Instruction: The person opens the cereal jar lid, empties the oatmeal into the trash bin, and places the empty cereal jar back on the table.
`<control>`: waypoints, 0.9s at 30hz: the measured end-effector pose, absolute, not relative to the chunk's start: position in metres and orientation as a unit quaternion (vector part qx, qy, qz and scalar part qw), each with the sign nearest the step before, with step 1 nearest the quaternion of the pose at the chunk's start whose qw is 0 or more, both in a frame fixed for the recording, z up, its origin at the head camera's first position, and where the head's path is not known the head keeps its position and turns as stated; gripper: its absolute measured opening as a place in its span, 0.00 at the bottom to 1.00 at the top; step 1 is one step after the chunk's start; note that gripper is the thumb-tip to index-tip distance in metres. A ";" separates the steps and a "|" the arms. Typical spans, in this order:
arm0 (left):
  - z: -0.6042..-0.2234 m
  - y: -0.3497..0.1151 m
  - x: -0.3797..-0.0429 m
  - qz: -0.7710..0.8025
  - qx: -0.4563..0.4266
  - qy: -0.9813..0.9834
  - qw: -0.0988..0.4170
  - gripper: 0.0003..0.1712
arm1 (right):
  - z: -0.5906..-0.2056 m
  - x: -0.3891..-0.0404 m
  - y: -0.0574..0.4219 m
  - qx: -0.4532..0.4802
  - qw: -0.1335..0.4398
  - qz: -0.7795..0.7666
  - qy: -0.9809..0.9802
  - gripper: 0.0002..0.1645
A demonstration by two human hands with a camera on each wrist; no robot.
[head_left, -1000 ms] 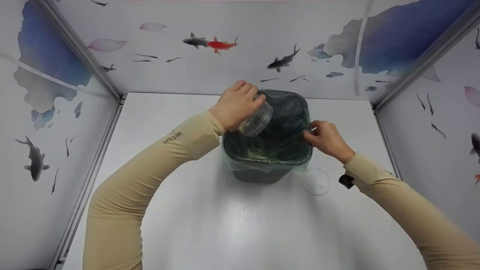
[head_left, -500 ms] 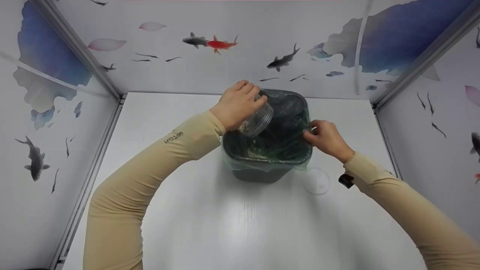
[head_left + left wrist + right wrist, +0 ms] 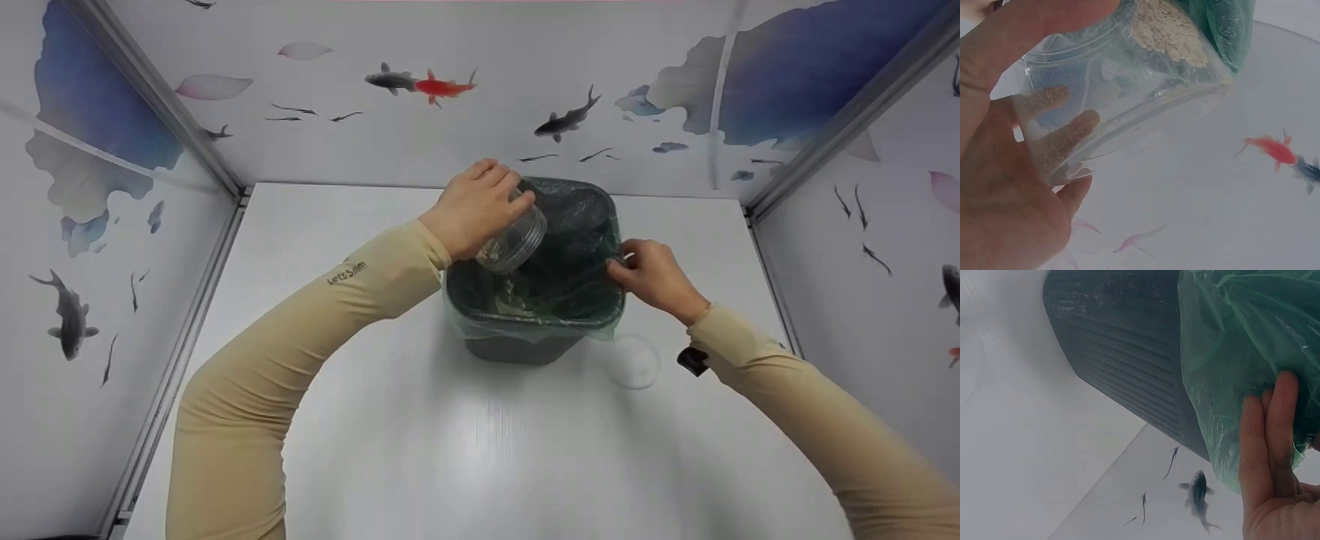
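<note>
My left hand (image 3: 476, 210) grips a clear plastic jar (image 3: 517, 240), tipped mouth-down over the left side of a dark grey trash bin (image 3: 521, 351). In the left wrist view, pale oat-like flakes (image 3: 1165, 31) lie near the tilted jar's mouth, and fingers show through its clear wall. A green bag (image 3: 465, 328) lines the bin and folds out over its rim. More pale flakes (image 3: 510, 306) show inside the bin, below the jar. At the bin's right rim, my right hand (image 3: 656, 277) pinches the bag's edge; its fingers lie along the bag's outside in the right wrist view.
A clear round lid (image 3: 634, 362) lies on the white table (image 3: 480, 450), right of the bin. Panels printed with fish (image 3: 566, 124) close off the back and both sides. A black strap piece (image 3: 692, 361) sits at the right wrist.
Both hands, the jar and the bin keep nearly the same places. Slightly more pale flakes show in the bin under the jar's mouth.
</note>
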State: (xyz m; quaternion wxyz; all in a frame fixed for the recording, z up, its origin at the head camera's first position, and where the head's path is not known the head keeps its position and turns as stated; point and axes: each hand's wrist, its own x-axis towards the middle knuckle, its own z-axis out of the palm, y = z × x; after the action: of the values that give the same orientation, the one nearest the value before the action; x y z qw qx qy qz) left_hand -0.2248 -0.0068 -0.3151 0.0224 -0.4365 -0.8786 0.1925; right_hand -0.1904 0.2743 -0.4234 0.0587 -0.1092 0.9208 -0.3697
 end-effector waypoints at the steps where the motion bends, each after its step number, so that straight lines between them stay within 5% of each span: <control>1: -0.315 -0.007 -0.225 0.193 -0.437 -0.878 0.021 0.40 | -0.424 -0.190 0.274 -0.109 0.058 -0.370 0.921 0.13; 27: -0.316 -0.001 -0.221 0.206 -0.431 -0.877 0.053 0.36 | -0.424 -0.190 0.274 -0.108 0.049 -0.364 0.924 0.13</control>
State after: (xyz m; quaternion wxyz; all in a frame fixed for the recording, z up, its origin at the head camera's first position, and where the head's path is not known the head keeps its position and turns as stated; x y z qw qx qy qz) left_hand -0.2213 -0.0009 -0.3160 0.0525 -0.4309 -0.8770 0.2059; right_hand -0.1899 0.2738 -0.4244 0.0494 -0.1083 0.9237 -0.3642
